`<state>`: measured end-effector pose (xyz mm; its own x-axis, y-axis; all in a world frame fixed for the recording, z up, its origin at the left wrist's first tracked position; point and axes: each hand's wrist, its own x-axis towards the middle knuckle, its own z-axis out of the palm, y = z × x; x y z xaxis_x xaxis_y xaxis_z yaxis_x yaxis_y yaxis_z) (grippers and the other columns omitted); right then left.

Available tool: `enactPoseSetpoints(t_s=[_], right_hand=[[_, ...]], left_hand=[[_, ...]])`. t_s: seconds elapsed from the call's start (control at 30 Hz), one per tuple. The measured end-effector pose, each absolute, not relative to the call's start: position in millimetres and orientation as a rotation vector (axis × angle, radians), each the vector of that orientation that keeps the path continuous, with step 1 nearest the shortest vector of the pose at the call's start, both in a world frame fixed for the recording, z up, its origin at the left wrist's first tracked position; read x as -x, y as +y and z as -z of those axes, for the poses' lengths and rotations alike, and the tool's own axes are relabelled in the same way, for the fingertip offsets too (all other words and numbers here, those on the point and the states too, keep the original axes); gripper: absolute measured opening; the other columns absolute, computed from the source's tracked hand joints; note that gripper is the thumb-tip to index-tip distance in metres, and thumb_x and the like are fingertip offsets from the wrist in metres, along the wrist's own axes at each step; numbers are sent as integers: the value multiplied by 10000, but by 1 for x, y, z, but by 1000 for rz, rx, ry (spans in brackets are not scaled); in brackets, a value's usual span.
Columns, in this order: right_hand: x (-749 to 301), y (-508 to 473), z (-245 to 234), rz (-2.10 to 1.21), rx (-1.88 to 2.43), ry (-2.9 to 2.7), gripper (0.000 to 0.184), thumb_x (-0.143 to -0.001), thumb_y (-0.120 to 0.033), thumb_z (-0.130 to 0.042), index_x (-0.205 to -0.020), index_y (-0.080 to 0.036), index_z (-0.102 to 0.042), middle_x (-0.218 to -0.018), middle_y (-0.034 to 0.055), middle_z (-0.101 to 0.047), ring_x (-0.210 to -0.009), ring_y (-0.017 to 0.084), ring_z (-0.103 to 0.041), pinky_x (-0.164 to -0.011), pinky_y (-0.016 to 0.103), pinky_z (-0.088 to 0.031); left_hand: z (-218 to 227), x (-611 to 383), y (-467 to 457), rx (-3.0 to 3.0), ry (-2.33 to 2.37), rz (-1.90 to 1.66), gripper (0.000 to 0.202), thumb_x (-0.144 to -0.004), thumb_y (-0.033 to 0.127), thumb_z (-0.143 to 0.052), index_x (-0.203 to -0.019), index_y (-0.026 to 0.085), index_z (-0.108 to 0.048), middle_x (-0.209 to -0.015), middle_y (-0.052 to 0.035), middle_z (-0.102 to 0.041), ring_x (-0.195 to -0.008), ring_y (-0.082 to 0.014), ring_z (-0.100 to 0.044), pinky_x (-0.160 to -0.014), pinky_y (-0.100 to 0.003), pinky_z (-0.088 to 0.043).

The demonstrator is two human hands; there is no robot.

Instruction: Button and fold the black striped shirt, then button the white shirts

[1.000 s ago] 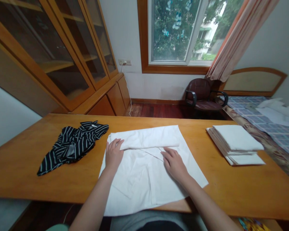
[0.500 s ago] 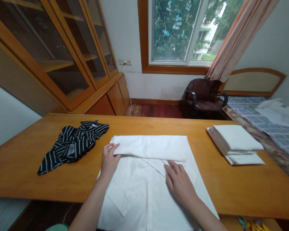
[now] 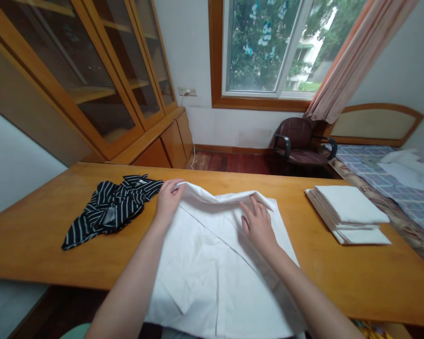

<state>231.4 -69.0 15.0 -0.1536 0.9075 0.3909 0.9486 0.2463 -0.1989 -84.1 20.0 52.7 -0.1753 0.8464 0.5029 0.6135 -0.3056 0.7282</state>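
Observation:
A white garment [image 3: 198, 263], which looks like a shirt or coat, lies spread on the wooden table in front of me, its near edge reaching the table's front. Its far end is a folded flap, raised off the table and sagging in the middle. My left hand [image 3: 169, 200] pinches the flap's left corner between thumb and fingers. At the flap's right part is my right hand [image 3: 258, 223], its fingers spread against the cloth and some fingertips behind the edge. A crumpled black-and-white striped garment [image 3: 113, 207] lies just left of my left hand.
A stack of folded white cloth [image 3: 349, 207] sits on the right of the wooden table [image 3: 325, 278]. Beyond the table are a glass-door cabinet [image 3: 137, 127], a brown armchair [image 3: 297, 141] and a bed with a checked cover [image 3: 395, 174].
Both hands have moved away from me and up. The flap that lay flat is now lifted at its edge. The view has shifted slightly.

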Motion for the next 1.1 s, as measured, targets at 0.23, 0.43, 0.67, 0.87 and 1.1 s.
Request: enactPoseSetpoints(t_s=[0.23,0.43,0.67,0.87,1.1], right_hand=[[-235,-42,2,178,1699,-2072,493,-965,-269,-486,-1445,-156,-467,-1663,151,-128,-1510,353,-182,-1161,531,-306],[-244,-53,30,103,1753,-2153,460,-988,-300,-445,-1414,-140,-512,-1589,164,-347,-1485,322,-277,-1167,510,-305],[-253,-60,38,64,1779,-2214,447,-1010,-344,-420,-1402,-170,-547,-1534,135,-452,-1442,298,-372,-1171,488,-304],[-256,-68,38,78,1718,-2199,414,-1003,-316,-443,-1362,-168,-588,-1496,136,-500,-1423,296,-402,-1159,498,-330],[-266,-80,36,83,1561,-2254,383,-980,-257,-474,-1318,-156,-620,-1424,116,-579,-1367,284,-469,-1133,487,-389]], left_hand=[[-37,73,19,-2065,1613,-1537,557,-884,222,-624,-1422,266,-486,-1652,-75,-187,-1511,-274,-243,-1233,-457,-273],[-4,55,-22,-2265,1513,-1255,290,-935,212,-522,-1192,234,-653,-1472,-80,-491,-1446,-254,-380,-1209,-502,-320],[31,52,-49,-2548,1444,-636,373,-971,336,-520,-1324,254,-606,-1464,-72,-541,-1437,-273,-393,-1205,-565,-281],[32,55,-62,-2680,1448,-536,415,-1008,346,-452,-1397,249,-555,-1501,-74,-508,-1441,-250,-394,-1220,-529,-262],[31,54,-79,-2729,1467,-494,460,-1004,337,-459,-1455,256,-495,-1539,-70,-459,-1469,-245,-351,-1219,-520,-260]])
